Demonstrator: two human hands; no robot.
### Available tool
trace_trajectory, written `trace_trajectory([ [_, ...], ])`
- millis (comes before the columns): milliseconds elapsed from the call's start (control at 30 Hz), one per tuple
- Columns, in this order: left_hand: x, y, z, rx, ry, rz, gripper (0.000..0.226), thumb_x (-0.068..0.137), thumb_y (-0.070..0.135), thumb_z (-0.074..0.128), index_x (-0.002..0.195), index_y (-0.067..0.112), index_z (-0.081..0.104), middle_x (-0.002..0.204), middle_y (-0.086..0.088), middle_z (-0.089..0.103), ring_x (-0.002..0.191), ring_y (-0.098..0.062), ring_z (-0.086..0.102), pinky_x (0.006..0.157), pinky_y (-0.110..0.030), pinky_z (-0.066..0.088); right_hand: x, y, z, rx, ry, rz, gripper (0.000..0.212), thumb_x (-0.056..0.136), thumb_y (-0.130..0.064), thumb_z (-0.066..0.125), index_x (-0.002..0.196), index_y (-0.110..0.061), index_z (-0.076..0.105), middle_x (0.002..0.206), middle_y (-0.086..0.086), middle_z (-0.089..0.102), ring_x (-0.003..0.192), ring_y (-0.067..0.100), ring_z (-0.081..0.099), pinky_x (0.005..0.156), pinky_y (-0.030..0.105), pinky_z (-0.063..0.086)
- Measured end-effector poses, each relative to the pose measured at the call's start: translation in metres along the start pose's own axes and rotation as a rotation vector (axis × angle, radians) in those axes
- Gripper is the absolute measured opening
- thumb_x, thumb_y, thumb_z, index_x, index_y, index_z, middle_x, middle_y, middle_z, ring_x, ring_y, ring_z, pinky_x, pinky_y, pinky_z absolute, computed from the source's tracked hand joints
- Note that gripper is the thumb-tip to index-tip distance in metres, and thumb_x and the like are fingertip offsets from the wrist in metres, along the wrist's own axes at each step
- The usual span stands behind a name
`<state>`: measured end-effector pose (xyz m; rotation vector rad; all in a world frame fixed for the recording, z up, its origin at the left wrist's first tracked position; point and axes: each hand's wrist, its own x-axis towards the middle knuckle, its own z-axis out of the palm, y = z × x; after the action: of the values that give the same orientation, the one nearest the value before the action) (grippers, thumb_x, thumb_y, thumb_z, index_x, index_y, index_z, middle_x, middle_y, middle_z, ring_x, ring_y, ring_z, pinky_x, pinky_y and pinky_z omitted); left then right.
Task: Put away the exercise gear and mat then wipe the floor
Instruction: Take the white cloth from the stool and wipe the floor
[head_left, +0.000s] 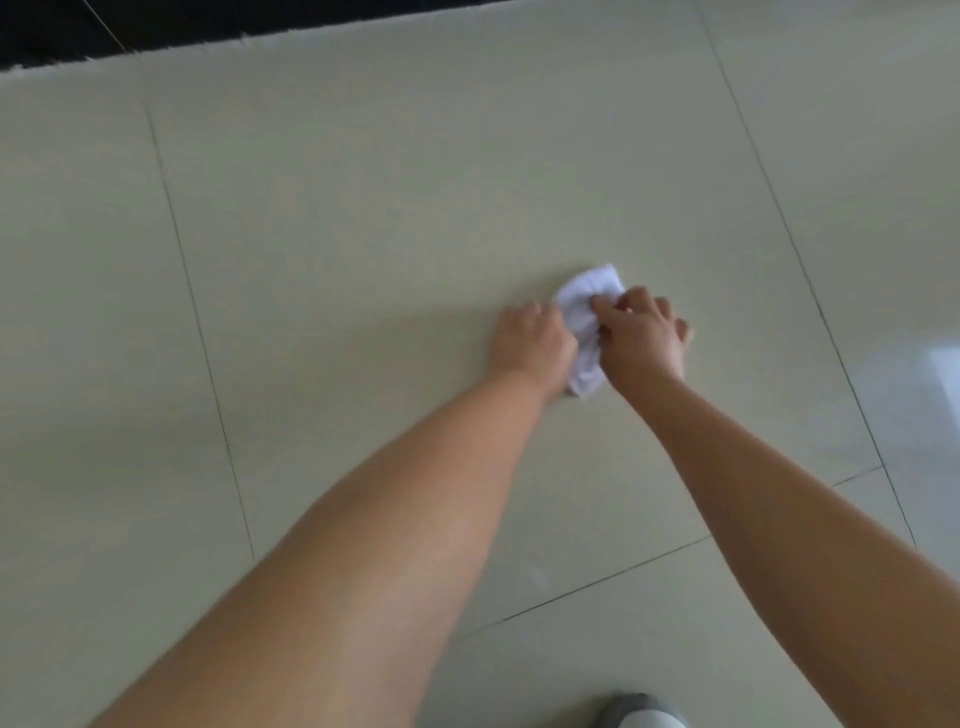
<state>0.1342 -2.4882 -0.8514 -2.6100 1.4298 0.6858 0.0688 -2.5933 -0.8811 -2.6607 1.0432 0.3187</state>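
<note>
Wiping step: both hands, left hand (530, 343) and right hand (641, 332), clutch the crumpled white cloth (589, 317) on the pale tiled floor (363, 234); next, I judge, a sweep across it.

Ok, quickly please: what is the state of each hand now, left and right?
Left hand: fingers curled on the white cloth, holding it on the floor.
Right hand: also gripping the same cloth.

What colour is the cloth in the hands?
White, seen in the head view: the cloth.
</note>
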Motion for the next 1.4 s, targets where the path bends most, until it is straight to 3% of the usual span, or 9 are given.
trace_trajectory([
  [267,-0.1,-0.146,0.003,0.244,-0.21,0.0,0.036,0.098,0.006,0.033,0.129,0.002,0.052,0.133,-0.012,0.05,0.126,-0.029,0.048,0.102,-0.033,0.038,-0.084,-0.138,0.028,-0.147,-0.188,-0.456,0.034,0.086,-0.005,0.048,0.119,-0.01,0.053,0.124,0.008,0.05,0.113,0.03,0.048,0.095,0.037,0.031],
  [433,-0.14,-0.115,0.029,0.225,-0.017,0.247,0.027,0.06,0.008,0.047,0.047,0.002,0.07,0.056,-0.006,0.065,0.052,-0.022,0.066,0.051,-0.018,0.05,-0.127,-0.1,0.02,-0.401,-0.329,-0.531,0.035,0.088,-0.005,0.047,0.121,-0.01,0.053,0.122,0.008,0.052,0.111,0.028,0.054,0.099,0.034,0.03],
  [567,-0.131,-0.062,0.043,0.11,-0.149,0.302,0.037,0.096,0.006,0.031,0.124,0.002,0.056,0.13,-0.014,0.052,0.124,-0.03,0.046,0.101,-0.034,0.036,-0.141,-0.065,-0.011,-0.541,-0.439,-0.471,0.032,0.089,-0.007,0.046,0.12,-0.012,0.054,0.121,0.008,0.052,0.111,0.028,0.055,0.098,0.032,0.032],
  [833,-0.09,-0.006,0.021,0.249,-0.209,0.337,0.033,0.098,0.008,0.037,0.127,0.009,0.054,0.135,-0.01,0.05,0.128,-0.028,0.045,0.101,-0.03,0.035,-0.128,-0.021,-0.042,-0.691,-0.436,-0.5,0.028,0.089,-0.003,0.046,0.115,-0.005,0.055,0.117,0.012,0.052,0.108,0.029,0.053,0.094,0.034,0.035],
  [933,-0.07,0.013,0.022,0.32,-0.231,0.369,0.035,0.098,0.004,0.033,0.128,0.002,0.051,0.135,-0.016,0.047,0.128,-0.033,0.041,0.098,-0.031,0.032,-0.116,-0.003,-0.035,-0.663,-0.323,-0.476,0.035,0.057,-0.015,0.079,0.09,-0.007,0.069,0.083,0.008,0.064,0.071,0.021,0.065,0.069,0.025,0.047],
  [1033,-0.048,0.035,0.015,0.403,-0.246,0.364,0.036,0.099,0.006,0.032,0.129,0.001,0.051,0.135,-0.018,0.047,0.127,-0.032,0.039,0.105,-0.033,0.029,-0.104,0.031,-0.024,-0.596,-0.367,-0.376,0.058,0.055,-0.01,0.08,0.11,-0.002,0.065,0.089,0.008,0.065,0.075,0.023,0.066,0.071,0.027,0.049],
  [1133,-0.011,0.052,0.001,0.398,-0.276,0.306,0.037,0.1,0.008,0.032,0.131,-0.001,0.05,0.137,-0.019,0.046,0.126,-0.033,0.039,0.105,-0.033,0.03,-0.078,0.061,-0.018,-0.469,-0.234,-0.315,0.072,0.02,-0.012,0.087,0.091,-0.004,0.076,0.068,0.003,0.067,0.052,0.018,0.063,0.048,0.026,0.05],
  [1267,0.053,0.051,-0.026,0.265,-0.186,0.107,0.037,0.098,0.005,0.034,0.13,0.001,0.051,0.136,-0.016,0.047,0.127,-0.032,0.041,0.105,-0.032,0.03,-0.003,0.065,-0.035,-0.327,-0.205,-0.19,0.062,0.084,-0.011,0.056,0.143,-0.01,0.037,0.127,0.01,0.051,0.111,0.029,0.052,0.09,0.036,0.041],
  [1400,0.081,0.016,-0.047,0.165,-0.112,-0.128,0.037,0.098,0.006,0.034,0.128,0.008,0.055,0.133,-0.009,0.051,0.127,-0.029,0.042,0.106,-0.032,0.03,0.074,0.027,-0.043,-0.197,-0.09,-0.245,0.055,0.095,-0.017,0.043,0.147,-0.024,0.028,0.133,0.008,0.041,0.121,0.029,0.038,0.1,0.035,0.03],
])
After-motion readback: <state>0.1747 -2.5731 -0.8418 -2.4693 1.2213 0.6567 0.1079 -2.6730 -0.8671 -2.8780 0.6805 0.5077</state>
